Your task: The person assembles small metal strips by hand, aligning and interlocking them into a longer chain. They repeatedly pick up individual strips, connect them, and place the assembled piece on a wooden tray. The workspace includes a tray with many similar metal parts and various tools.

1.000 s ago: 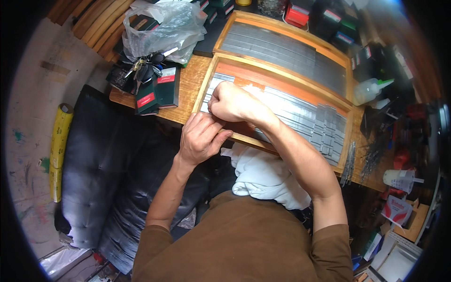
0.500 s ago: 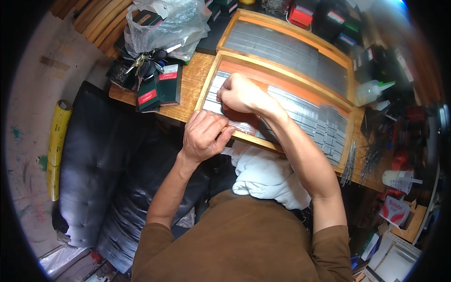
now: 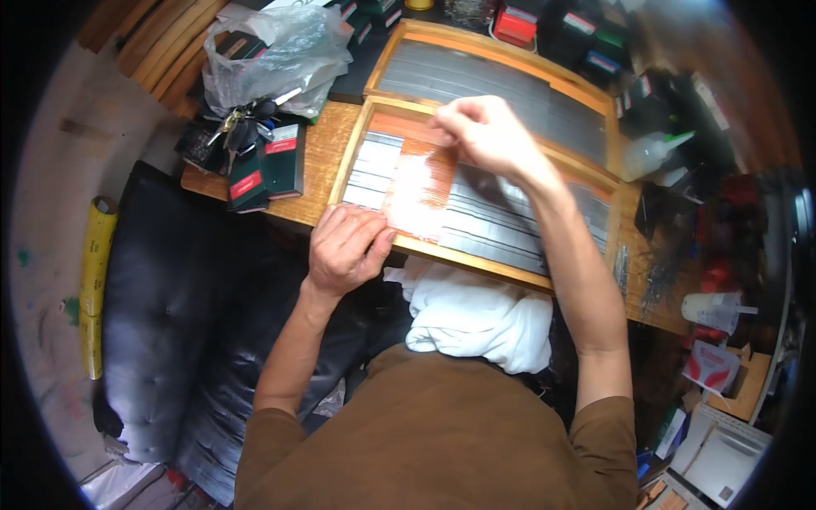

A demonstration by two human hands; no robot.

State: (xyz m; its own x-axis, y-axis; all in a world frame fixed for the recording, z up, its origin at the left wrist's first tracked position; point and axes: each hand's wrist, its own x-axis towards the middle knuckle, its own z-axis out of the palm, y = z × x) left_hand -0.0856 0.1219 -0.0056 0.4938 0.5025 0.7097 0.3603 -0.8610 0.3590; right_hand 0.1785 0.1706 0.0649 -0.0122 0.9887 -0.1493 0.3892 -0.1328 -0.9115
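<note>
A shallow wooden tray (image 3: 476, 267) lies at the edge of the bench, with rows of thin grey metal strips (image 3: 490, 223) inside. Between the two groups of strips a band of orange base (image 3: 414, 174) shows, with bright glare on it. My left hand (image 3: 349, 249) is closed on the tray's near rim by its left corner, fingers curled over the wood. Above the far side of the orange band hovers my right hand (image 3: 495, 140), thumb and fingertips pinched together. Whatever the pinch may hold is too small to make out.
Behind stands a second wooden tray (image 3: 615, 140) of grey strips. A plastic bag (image 3: 276, 61), keys (image 3: 246, 127) and dark green boxes (image 3: 284, 161) crowd the left. Toward the right are a squeeze bottle (image 3: 650, 155) and loose metal strips (image 3: 622, 270). A white cloth (image 3: 480, 314) lies below the tray.
My right hand has lifted from the tray's left part and moved right and away, uncovering the orange band. My left hand stays on the rim; the whole view has shifted slightly.
</note>
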